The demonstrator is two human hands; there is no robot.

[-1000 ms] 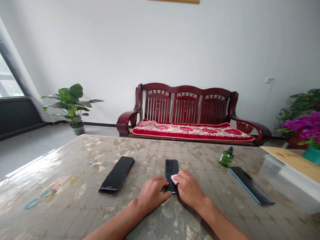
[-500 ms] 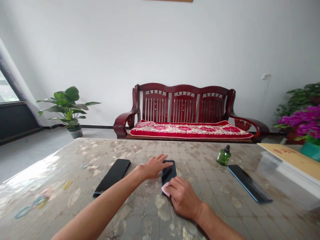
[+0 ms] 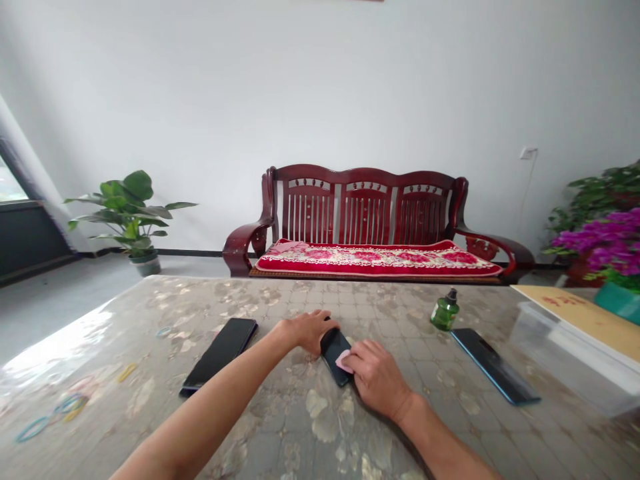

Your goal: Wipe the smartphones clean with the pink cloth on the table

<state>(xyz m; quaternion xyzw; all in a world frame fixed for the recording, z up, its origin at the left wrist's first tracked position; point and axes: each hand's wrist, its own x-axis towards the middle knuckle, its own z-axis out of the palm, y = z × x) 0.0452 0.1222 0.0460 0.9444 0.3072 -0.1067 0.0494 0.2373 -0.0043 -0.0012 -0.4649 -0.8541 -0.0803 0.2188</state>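
Note:
A dark phone [image 3: 334, 352] lies face up in the middle of the patterned table [image 3: 280, 427]. My left hand [image 3: 306, 329] is curled over the phone's far end and holds it down. My right hand [image 3: 376, 377] is closed on a small pink cloth [image 3: 345, 362] and presses it onto the phone's near right part. Both forearms reach in from the bottom edge.
A second dark phone [image 3: 220, 352] lies to the left, a bluish one [image 3: 494, 365] to the right, next to a small green bottle [image 3: 445, 311]. Coloured rubber bands [image 3: 60, 407] lie at far left. A clear box [image 3: 575, 360] stands at right. A red bench [image 3: 365, 227] is behind the table.
My left hand has curled from flat fingers to a grip on the phone's far end. The phone has turned a little, and my right hand with the cloth has slid up along it.

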